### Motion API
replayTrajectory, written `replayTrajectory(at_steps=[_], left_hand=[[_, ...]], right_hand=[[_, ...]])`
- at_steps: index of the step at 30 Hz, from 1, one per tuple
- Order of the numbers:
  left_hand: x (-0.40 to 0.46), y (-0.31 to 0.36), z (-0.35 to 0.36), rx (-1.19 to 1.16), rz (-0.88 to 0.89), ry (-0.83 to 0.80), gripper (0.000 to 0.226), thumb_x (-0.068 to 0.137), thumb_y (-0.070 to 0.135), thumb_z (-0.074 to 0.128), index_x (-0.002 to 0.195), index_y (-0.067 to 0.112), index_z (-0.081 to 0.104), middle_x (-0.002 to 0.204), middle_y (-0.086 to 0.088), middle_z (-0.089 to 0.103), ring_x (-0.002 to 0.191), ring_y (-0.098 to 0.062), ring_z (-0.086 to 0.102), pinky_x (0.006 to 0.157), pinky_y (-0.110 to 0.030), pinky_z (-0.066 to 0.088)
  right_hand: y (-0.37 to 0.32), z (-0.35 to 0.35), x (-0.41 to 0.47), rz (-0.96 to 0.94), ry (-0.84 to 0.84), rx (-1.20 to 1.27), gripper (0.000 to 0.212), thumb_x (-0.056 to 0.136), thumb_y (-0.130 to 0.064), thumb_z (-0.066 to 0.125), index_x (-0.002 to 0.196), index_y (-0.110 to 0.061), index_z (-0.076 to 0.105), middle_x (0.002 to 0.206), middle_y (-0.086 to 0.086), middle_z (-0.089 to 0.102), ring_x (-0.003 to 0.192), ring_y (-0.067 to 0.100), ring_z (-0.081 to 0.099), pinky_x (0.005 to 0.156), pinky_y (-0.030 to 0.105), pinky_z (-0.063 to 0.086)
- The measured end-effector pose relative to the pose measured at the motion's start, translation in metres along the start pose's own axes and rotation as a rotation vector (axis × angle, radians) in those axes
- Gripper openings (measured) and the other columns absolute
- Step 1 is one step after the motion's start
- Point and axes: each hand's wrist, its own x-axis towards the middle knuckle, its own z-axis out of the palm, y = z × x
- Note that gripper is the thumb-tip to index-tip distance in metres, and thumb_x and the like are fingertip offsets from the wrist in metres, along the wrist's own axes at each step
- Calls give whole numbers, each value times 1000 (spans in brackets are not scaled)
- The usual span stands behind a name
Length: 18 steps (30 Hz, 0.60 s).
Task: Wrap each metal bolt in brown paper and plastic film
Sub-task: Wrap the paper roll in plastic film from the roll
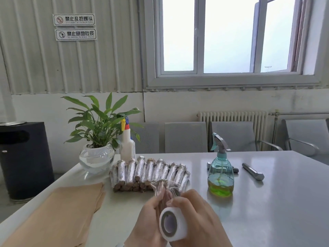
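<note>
Near the table's front edge my left hand grips a bolt wrapped in brown paper, tilted up and away from me. My right hand holds a white roll of plastic film against it, and clear film stretches from the roll up over the bolt's top end. Behind them lies a stack of several wrapped bolts. A bare metal bolt lies on the table at the right. A pile of brown paper sheets lies at the left.
A green-tinted spray bottle stands right of the stack, with another bolt partly hidden behind it. A white spray bottle and a potted plant in a glass bowl stand at the back left. Grey chairs line the far edge.
</note>
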Motion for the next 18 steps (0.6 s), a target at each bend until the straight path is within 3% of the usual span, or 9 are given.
replayTrajectory(at_steps=[2,4,7,8,10,12,14,16,18], left_hand=[[-2,4,2,-6,24,-18,30,87,28,50,70,4,53,63,-11,47,57,-26,52,63,-36,39],[-4,7,4,31,43,-24,41,86,36,45,69,0,56,63,-14,51,54,-28,56,63,-38,40],[-6,8,4,63,14,-84,74,78,69,53,81,-4,63,81,-16,57,76,-29,59,78,-38,43],[-8,8,4,106,4,-104,75,77,71,57,86,-3,62,83,-14,58,77,-24,58,80,-32,43],[-12,4,5,140,-80,-147,62,82,61,65,77,-1,61,67,-8,53,64,-11,48,72,-16,36],[-11,3,3,209,-136,-106,63,82,63,64,61,5,52,55,-1,38,51,-9,39,56,-18,32],[-3,5,-3,260,-86,31,66,78,70,56,54,10,43,51,-2,35,41,-14,39,43,-23,30],[1,5,-6,237,-28,94,66,76,72,54,55,11,43,52,-4,36,41,-17,40,41,-23,32],[2,4,-4,170,19,136,61,78,68,56,69,8,55,55,-6,43,43,-20,46,40,-25,41]], right_hand=[[4,0,0,-49,-1,-31,36,63,-37,79,92,-25,60,83,-5,61,67,15,59,58,27,47],[8,2,0,-109,-1,-49,48,63,-40,81,96,-26,49,82,-6,63,72,13,61,64,29,44],[10,5,-2,-140,-15,-46,35,74,-44,73,97,-25,54,81,-8,60,74,11,57,67,27,40],[10,6,-3,-142,-32,-44,28,77,-45,67,95,-25,60,81,-9,59,73,12,56,66,28,41],[9,7,-6,-162,-108,-66,25,85,-49,57,91,-26,66,81,-9,58,72,12,57,64,29,45],[8,9,-10,-212,-181,-111,22,86,-48,59,88,-28,65,85,-8,58,71,11,56,60,27,47],[6,12,-12,-237,-185,-160,15,77,-39,73,83,-28,64,86,-8,56,66,12,53,57,26,47],[3,14,-12,-226,-138,-180,20,68,-27,80,77,-27,62,83,-6,57,62,14,52,56,26,47],[2,14,-11,-225,-106,-200,21,67,-21,80,74,-26,60,79,-5,58,60,15,52,57,26,48]])
